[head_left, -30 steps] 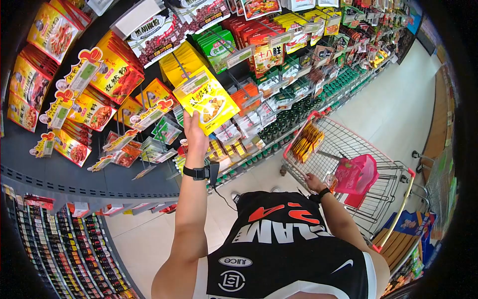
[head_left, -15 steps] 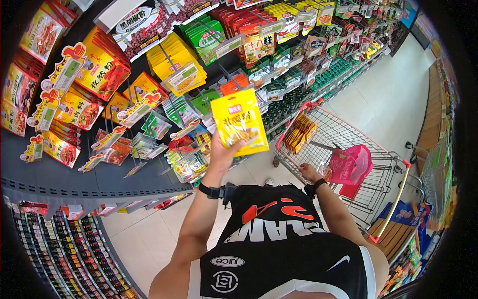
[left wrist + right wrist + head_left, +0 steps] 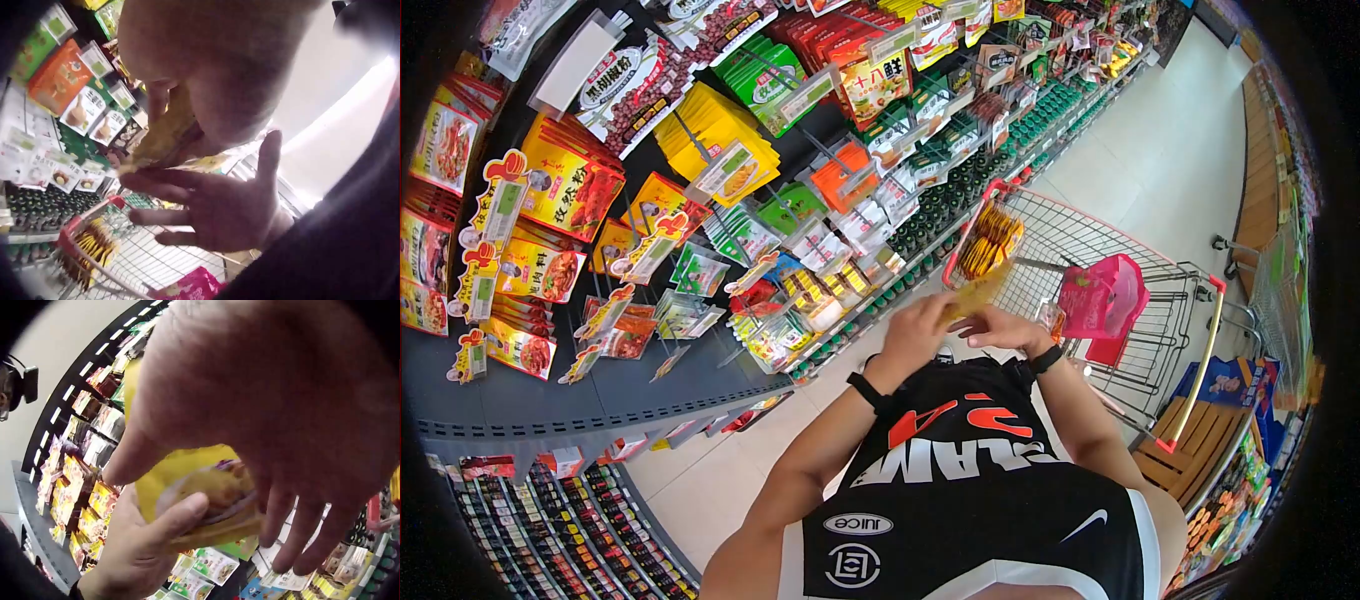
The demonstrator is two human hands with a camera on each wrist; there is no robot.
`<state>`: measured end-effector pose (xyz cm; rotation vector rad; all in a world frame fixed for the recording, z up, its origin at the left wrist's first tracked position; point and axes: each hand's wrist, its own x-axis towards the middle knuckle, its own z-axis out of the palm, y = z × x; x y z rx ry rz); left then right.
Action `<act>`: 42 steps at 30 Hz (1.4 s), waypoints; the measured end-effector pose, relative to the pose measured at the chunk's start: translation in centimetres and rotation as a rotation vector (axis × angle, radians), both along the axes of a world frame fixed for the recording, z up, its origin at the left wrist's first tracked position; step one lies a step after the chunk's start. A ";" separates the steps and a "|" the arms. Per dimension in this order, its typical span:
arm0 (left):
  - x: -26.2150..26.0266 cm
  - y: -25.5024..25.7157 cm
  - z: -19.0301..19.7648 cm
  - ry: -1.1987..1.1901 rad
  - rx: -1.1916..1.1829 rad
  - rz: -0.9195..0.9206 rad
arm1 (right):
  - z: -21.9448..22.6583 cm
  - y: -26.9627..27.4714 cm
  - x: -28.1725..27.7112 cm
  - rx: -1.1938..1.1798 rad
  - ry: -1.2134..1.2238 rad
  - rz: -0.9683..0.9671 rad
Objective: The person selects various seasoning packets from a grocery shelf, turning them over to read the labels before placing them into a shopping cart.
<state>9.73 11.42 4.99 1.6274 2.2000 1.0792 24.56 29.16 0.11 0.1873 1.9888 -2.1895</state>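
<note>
In the head view my left hand [image 3: 913,335] holds a yellow packet [image 3: 985,290], seen nearly edge-on in front of my body. The right wrist view shows the left thumb [image 3: 184,515] pressed over the face of the packet [image 3: 203,478], which has a food picture. My right hand [image 3: 1006,330] is close beside the packet's lower end. Its fingers are spread and straight in the left wrist view, where the hand [image 3: 222,203] lies just below the packet [image 3: 165,134]; whether it touches is unclear.
A shopping cart [image 3: 1190,262] stands to the right, with a stack of yellow-orange packets [image 3: 992,242] at its far end and a pink bag [image 3: 1103,298] inside. Shelves with hanging yellow packets [image 3: 718,145] and green packets [image 3: 762,80] run along the left and front.
My left hand has brought the yellow packet away from the shelf, down and to the right, tilting it edge-on. My right hand has moved from the cart's side to the packet.
</note>
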 end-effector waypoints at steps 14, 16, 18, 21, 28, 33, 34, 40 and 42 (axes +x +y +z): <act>-2.1 -0.1 -1.7 -0.217 -0.026 0.082 | -0.1 -1.1 0.7 -0.194 -0.146 -0.200; -3.7 -0.6 -4.2 -0.672 -0.212 -0.115 | 0.2 -1.6 0.2 -0.246 -0.055 -0.159; -3.8 -1.1 -6.3 -1.074 -0.218 -0.242 | -1.3 -2.0 0.3 -0.254 -0.017 -0.129; -4.3 -0.7 -6.2 -1.190 -0.255 -0.155 | -2.6 -2.4 -0.8 -0.622 -0.254 -0.408; -5.7 -0.5 -6.9 -1.476 -0.404 0.054 | -4.4 -3.1 -1.9 -0.610 -0.421 -0.614; -7.9 -1.0 -7.1 -1.391 -0.591 -0.027 | -4.0 -4.5 -3.1 -0.849 -0.486 -0.635; -8.2 -1.1 -7.3 -1.350 -0.580 -0.070 | -3.8 -4.8 -3.3 -0.809 -0.445 -0.649; -9.5 -1.5 -7.7 -1.115 -0.454 -0.241 | -2.6 -5.9 -3.8 -0.590 -0.241 -0.706; -9.4 -1.6 -7.9 -1.020 -0.296 -0.297 | -2.6 -6.3 -3.8 -0.486 -0.229 -0.694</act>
